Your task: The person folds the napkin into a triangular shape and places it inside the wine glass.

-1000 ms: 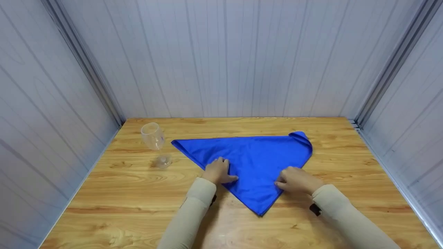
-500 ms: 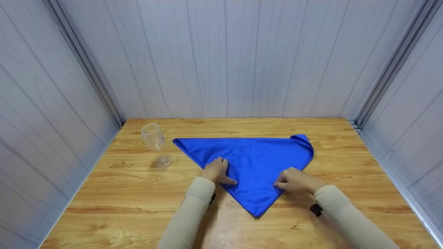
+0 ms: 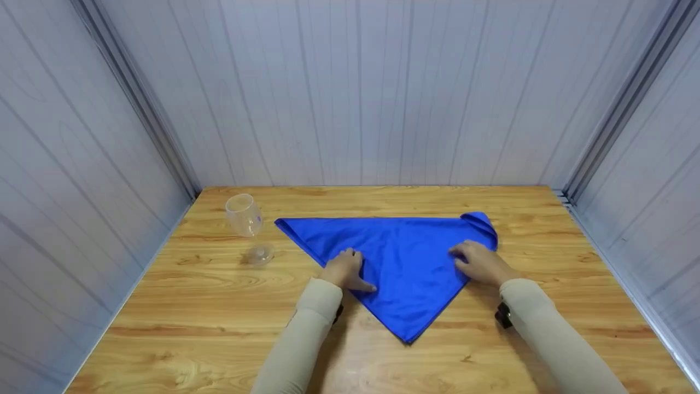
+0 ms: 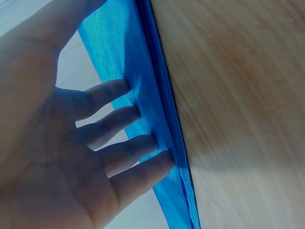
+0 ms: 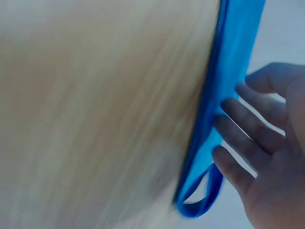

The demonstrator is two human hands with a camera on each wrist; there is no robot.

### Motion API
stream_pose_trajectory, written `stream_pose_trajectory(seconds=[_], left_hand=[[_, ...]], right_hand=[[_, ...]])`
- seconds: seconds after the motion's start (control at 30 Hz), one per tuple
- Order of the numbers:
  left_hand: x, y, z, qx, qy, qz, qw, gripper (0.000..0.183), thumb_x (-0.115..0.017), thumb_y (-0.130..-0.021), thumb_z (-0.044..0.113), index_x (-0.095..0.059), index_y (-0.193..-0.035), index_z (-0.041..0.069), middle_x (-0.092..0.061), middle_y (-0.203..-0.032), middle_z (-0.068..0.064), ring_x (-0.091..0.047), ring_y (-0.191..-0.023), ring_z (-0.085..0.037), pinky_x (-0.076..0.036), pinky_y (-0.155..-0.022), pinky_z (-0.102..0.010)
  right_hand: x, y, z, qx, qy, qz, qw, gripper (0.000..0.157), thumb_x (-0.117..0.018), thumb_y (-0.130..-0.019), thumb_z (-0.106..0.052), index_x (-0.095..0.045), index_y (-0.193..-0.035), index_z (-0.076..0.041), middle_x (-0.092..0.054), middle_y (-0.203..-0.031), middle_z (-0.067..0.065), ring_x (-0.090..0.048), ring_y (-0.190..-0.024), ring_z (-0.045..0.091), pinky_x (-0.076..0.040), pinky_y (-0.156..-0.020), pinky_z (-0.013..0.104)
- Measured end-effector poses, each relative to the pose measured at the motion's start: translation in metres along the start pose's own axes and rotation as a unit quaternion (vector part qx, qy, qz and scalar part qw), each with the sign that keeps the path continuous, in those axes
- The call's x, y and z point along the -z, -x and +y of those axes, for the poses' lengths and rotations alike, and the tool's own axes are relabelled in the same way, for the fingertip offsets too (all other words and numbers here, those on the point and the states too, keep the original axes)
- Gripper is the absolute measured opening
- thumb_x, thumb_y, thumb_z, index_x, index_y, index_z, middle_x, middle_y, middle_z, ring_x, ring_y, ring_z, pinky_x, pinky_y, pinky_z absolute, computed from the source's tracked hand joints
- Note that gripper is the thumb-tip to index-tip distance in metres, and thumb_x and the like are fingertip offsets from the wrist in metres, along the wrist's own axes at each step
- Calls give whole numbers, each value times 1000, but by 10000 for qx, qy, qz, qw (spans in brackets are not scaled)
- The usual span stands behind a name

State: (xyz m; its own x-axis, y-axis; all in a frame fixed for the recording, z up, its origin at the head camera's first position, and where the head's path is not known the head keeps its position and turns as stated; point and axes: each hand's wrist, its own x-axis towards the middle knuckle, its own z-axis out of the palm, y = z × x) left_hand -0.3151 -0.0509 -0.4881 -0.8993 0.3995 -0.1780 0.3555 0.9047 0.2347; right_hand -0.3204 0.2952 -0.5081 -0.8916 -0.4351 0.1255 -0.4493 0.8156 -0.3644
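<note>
Blue cloth [image 3: 407,273] is lying triangular on the worktop [image 3: 219,306] | left hand [image 3: 344,271] is touching its left part, fingers wide apart | right hand [image 3: 482,264] is extending over its right edge, fingers loosely apart | wine glass [image 3: 244,217] is standing leftward

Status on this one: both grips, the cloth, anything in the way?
Left-hand grip: fingertips on cloth. Right-hand grip: over cloth's right side, contact unclear. Cloth: triangular, tip facing near, far-right corner curled. Glass: upright at left, apart from cloth.
</note>
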Motion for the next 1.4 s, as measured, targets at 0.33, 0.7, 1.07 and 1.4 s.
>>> stream_pose_trajectory(seconds=[0.33,0.7,1.07,1.4], left_hand=[[1,-1,1,104,-5,-130,9999,96,-83,-77,53,-45,-143,-4,-49,-139,-22,-47,-132,-36,-40,-108,-44],[2,0,2,125,69,-187,9997,95,-83,-78,52,-44,-144,-3,-47,-141,-21,-45,-134,-36,-39,-109,-44],[2,0,2,-1,-49,-67,10000,93,-83,-77,52,-47,-141,-5,-50,-135,-22,-48,-130,-37,-42,-106,-45],[2,1,3,57,-75,-61,9999,95,-83,-77,54,-45,-142,-4,-48,-137,-23,-47,-131,-38,-41,-106,-47]], right_hand=[[13,-6,32,-1198,493,-345,9910,42,-55,-97,-13,-56,-133,8,-51,-134,32,-44,-129,50,-34,-105,64],[24,3,51,-1694,569,-522,9825,48,-47,-100,-14,-46,-141,11,-36,-147,37,-31,-137,54,-28,-109,65],[25,14,67,-2106,-93,-789,9743,62,-40,-105,-28,-26,-153,8,-7,-153,44,-8,-142,58,-13,-112,68],[26,12,64,-2169,118,-925,9717,61,-37,-106,-28,-23,-154,7,-4,-153,44,-8,-141,59,-14,-111,69]])
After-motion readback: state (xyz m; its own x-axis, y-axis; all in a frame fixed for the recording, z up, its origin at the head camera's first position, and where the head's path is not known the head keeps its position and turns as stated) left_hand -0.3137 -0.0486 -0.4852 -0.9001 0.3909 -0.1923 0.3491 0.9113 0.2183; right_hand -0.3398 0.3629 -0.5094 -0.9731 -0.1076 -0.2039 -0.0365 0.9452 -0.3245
